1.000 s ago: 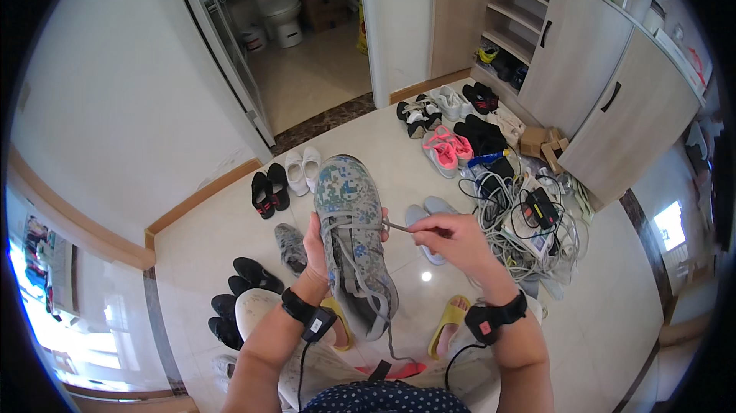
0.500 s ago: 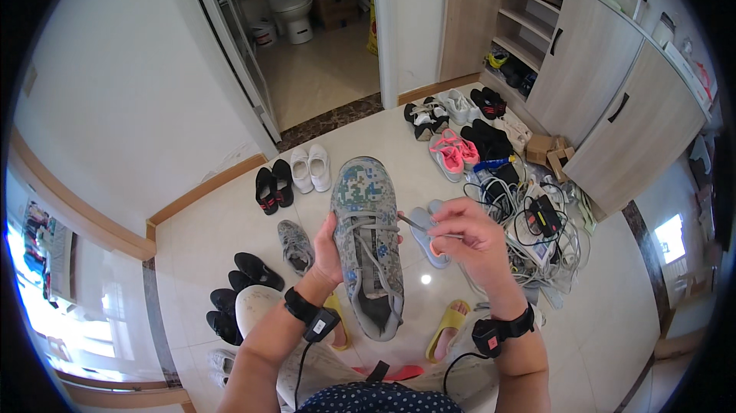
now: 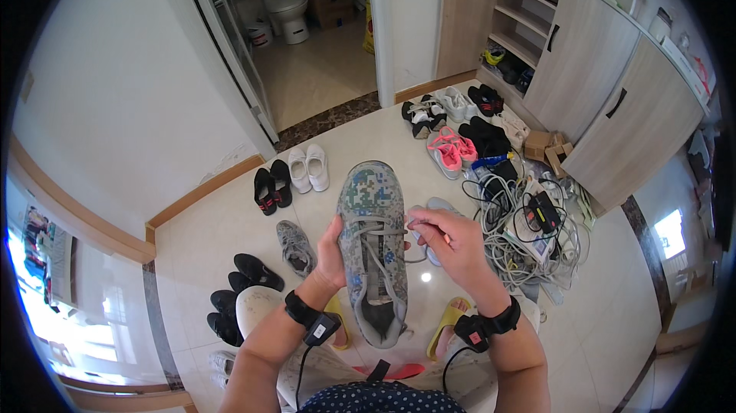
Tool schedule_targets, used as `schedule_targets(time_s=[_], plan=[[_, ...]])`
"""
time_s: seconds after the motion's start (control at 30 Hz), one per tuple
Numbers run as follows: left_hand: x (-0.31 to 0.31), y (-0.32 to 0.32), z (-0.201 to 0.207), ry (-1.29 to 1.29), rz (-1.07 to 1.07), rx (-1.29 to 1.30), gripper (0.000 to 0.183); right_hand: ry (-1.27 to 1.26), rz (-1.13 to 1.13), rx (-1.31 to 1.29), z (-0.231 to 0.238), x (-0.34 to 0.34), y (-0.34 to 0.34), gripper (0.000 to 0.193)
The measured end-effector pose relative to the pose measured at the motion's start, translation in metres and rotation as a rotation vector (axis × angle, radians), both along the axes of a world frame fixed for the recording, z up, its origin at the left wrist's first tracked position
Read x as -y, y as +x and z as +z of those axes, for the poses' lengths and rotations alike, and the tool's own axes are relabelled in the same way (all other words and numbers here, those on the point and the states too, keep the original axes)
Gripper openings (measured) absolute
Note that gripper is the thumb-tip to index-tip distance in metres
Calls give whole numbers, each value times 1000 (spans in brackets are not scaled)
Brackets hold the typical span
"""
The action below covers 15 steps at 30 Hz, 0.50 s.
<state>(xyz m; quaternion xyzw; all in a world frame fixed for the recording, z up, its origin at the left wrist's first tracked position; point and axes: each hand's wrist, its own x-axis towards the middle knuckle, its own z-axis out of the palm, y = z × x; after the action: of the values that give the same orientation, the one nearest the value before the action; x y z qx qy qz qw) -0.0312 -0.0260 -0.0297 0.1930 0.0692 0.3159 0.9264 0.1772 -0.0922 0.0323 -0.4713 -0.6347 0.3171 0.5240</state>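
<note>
So the camo shoe point(image 3: 372, 248) is mid-frame, a bit below centre, toe pointing up: blue, green and grey pixel pattern, grey rim around the opening, grey laces point(image 3: 376, 227) crossing the front and trailing loosely down over the tongue. Left hand point(image 3: 331, 254) has its fingers clamped around the shoe's sides. Right hand point(image 3: 451, 238) sits just beside it, thumb and forefinger together, pinching the lace.

Container-wise, the cabinet point(image 3: 584, 57) at upper right has open shelves with a tan pair up high, plus dark shoes and something yellow down low. There's a cardboard box point(image 3: 539, 146) below it; can't tell what's inside.

Head count: one more camo shoe point(image 3: 294, 246) on the floor left of centre, two white shoes point(image 3: 317, 168) above it, two black-and-red shoes point(image 3: 265, 191) beside those, and two yellow slippers point(image 3: 455, 308) at lower centre, worn.
</note>
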Motion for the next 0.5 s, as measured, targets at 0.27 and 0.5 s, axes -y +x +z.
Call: schedule_targets(time_s=[0.27,0.5], plan=[[1,0,2,48,108,-118,88,468,-107,436,5,0,-3,31],[3,1,6,-16,142,-101,80,542,-115,496,6,-3,-5,31]])
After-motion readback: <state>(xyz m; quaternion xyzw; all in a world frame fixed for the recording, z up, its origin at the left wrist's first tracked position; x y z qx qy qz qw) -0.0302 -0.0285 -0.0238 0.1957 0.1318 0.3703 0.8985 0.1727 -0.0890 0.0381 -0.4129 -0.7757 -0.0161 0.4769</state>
